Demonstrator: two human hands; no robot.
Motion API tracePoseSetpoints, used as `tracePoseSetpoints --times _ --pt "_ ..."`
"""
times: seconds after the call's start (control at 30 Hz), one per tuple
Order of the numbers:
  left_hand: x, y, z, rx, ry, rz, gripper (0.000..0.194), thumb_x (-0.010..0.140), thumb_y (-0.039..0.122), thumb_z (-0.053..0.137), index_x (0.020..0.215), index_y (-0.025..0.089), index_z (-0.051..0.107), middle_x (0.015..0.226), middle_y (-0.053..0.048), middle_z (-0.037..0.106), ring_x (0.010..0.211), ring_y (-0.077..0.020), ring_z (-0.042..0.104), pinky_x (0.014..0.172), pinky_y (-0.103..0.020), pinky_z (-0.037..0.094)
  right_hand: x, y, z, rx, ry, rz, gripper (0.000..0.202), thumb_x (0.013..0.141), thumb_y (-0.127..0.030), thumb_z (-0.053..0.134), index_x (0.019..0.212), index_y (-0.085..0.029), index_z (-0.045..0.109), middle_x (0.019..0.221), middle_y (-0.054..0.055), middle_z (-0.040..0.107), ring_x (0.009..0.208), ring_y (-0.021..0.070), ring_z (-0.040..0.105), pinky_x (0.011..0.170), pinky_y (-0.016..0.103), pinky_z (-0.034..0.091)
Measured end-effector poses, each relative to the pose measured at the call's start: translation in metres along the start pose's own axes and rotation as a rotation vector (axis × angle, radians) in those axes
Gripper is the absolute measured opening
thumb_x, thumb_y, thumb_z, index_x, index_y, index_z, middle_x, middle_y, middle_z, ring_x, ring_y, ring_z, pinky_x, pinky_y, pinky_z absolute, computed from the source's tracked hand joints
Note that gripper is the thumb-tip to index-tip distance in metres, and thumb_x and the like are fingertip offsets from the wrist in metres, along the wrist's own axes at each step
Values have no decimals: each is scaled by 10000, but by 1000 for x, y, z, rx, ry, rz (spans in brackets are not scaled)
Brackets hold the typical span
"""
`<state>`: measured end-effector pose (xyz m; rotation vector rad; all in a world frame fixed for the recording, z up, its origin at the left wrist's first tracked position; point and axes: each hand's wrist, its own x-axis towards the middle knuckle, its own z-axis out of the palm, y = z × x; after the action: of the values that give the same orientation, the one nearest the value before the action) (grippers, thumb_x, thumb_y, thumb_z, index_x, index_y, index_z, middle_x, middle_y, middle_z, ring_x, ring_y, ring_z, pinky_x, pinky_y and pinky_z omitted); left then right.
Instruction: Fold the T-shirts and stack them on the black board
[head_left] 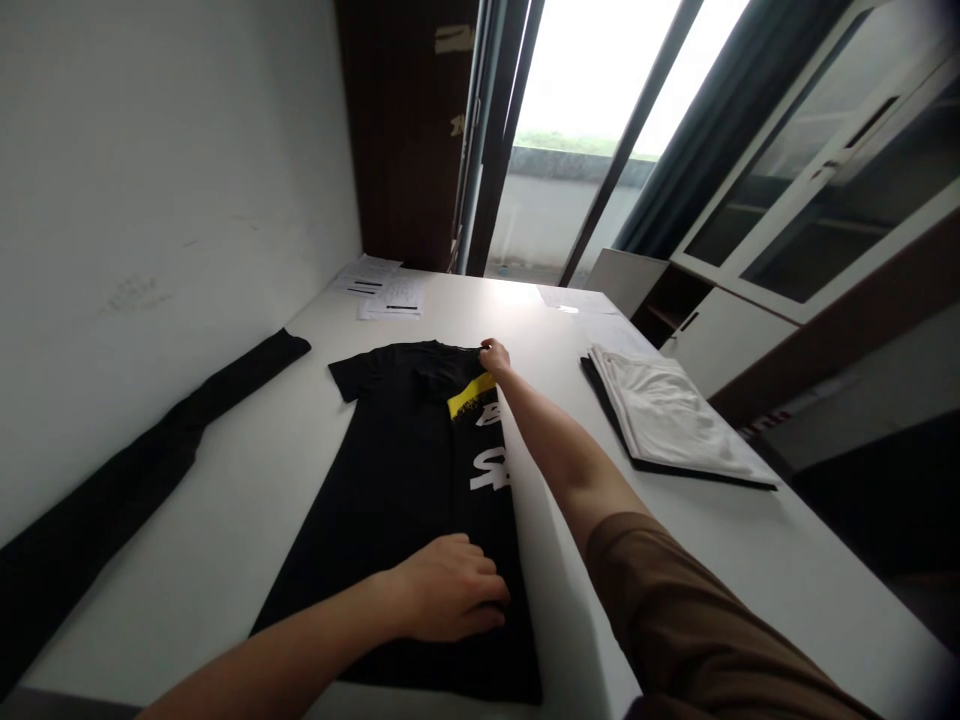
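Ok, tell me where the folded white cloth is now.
In the head view, the folded white cloth lies on the right side of the white table, on top of a black item, to the right of the black T-shirt.

White table [247, 510]: black shirt [405, 450] (short-sleeved), long dark cloth [150, 465], papers [394, 297], folded clothes stack [675, 412].

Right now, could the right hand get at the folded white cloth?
Probably yes: nothing visible stands between the right hand, at the top edge of the black shirt, and the white cloth, which lies uppermost.
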<state>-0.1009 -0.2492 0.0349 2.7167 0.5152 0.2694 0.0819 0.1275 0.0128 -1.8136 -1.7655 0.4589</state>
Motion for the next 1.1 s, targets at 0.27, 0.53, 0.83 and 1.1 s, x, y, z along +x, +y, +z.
tracePoseSetpoints --times 0.27,0.53,0.83,1.1 --pt "0 -2 2 -32 -20 -22 216 962 409 623 1109 256 666 925 -6 734 880 -193 683 739 -326 406 17 -4 10 -221 -163 -42 324 848 -214 626 1164 -231 698 1183 108 708 1077 276 645 894 354 501" --pt "0 -4 4 -19 1 -13 211 949 405 643 1100 260 670 911 11 726 872 -183 673 732 -352 397 -8 -26 37 -344 -8 -209 373 1014 -222 337 1314 -236 559 1196 153 661 1035 291 617 854 393 475" --pt "-2 11 3 116 -30 110 360 847 514 741 1025 221 632 874 -3 701 784 -194 647 677 -364 383 -10 -21 58 -309 11 -236 355 957 -250 462 1273 -239 622 1290 143 602 1205 327 503 1007 462 431" --pt "0 15 10 138 -50 95 165 932 329 684 923 196 586 816 11 699 743 -170 654 640 -334 397 -7 7 48 -210 -19 -249 473 1017 -311 376 1465 -219 497 1462 109 539 1325 260 499 1105 386 405"
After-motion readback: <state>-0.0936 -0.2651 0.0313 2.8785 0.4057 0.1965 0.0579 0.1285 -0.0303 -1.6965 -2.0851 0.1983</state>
